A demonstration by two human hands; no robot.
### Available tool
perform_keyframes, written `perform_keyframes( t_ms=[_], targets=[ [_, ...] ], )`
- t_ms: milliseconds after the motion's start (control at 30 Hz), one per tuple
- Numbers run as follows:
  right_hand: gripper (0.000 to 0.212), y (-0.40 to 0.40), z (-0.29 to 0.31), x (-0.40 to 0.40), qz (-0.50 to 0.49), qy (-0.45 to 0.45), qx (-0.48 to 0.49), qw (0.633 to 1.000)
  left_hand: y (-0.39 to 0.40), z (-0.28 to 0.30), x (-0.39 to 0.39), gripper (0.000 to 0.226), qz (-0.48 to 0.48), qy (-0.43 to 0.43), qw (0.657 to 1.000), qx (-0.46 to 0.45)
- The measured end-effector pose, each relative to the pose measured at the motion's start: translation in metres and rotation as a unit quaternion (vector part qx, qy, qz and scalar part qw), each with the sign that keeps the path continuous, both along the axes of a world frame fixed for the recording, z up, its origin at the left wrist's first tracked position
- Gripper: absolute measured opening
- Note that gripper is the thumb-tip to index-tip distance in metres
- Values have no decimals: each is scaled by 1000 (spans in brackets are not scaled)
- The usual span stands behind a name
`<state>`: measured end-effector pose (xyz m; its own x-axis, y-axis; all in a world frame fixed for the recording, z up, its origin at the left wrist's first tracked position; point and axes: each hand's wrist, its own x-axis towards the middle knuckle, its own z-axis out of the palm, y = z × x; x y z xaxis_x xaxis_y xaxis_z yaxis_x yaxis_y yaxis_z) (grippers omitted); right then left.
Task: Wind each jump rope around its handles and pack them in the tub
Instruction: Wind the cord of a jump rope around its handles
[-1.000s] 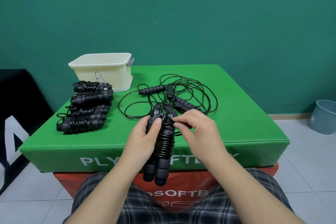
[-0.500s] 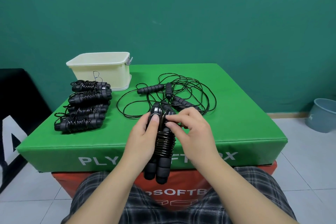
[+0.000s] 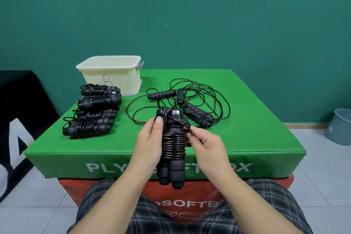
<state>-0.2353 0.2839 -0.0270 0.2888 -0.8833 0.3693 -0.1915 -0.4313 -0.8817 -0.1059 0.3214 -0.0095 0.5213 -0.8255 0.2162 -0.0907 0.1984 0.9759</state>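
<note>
Presently we hold one rope above the box's near edge: left hand clasps the paired foam handles, right hand apparently pinches the springy, slippery cord's tail; grip the foam.

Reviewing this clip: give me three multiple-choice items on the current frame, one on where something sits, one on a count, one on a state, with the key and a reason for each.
1. Where do the wound rope bundles lie?
A. inside the tub
B. on the green box, in front of the tub
C. on the floor

2. How many wound bundles lie there?
A. two
B. four
C. six

3. What is the left hand doing?
A. resting flat
B. gripping the paired handles
C. reaching into the tub

Key: 1 B, they lie stacked before the cream tub; 2 B, four are stacked there; 3 B, its fingers curl round the handles while the right hand pinches the rope end.
</note>
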Motion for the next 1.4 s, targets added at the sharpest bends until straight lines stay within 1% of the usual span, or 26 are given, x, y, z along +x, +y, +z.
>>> perform_keyframes(
  t_ms=[167,300,433,467,533,600,700,767,833,1000,1100,1233,1300,1400],
  targets=[
    [22,7,5,0,-1,-103,68,992,0,2,-1,29,-13,-3,1000,4],
    [28,12,12,0,16,-123,69,990,1,-1,-2,28,-13,-2,1000,-1],
    [28,16,14,2,28,-103,45,993,1,-3,-6,26,11,-36,999,-17],
    [29,17,14,1,33,-85,40,995,0,-4,-7,26,21,-44,999,-21],
    [33,15,12,1,40,-8,12,999,-1,-5,-8,27,41,-57,997,-24],
    [45,12,9,2,52,68,-8,996,0,-7,-10,27,60,-71,995,-31],
    [77,14,8,6,97,81,14,992,0,-7,-14,25,75,-60,995,-41],
    [84,14,9,6,112,91,19,989,-1,-5,-17,26,67,-40,996,-41],
    [80,13,12,5,107,92,10,990,-1,-3,-19,27,64,-31,997,-32],
    [71,11,11,3,108,60,-17,992,1,1,-20,25,56,-51,997,-1],
    [66,12,13,3,87,53,-52,993,1,7,-14,22,51,-118,991,33],
    [54,14,12,1,59,98,-53,992,-2,17,0,34,51,-243,964,90],
    [52,14,12,0,58,104,-57,991,-3,20,4,34,45,-253,960,110],
    [54,14,12,0,56,99,-69,991,-5,19,6,31,38,-243,961,125]
  ],
)
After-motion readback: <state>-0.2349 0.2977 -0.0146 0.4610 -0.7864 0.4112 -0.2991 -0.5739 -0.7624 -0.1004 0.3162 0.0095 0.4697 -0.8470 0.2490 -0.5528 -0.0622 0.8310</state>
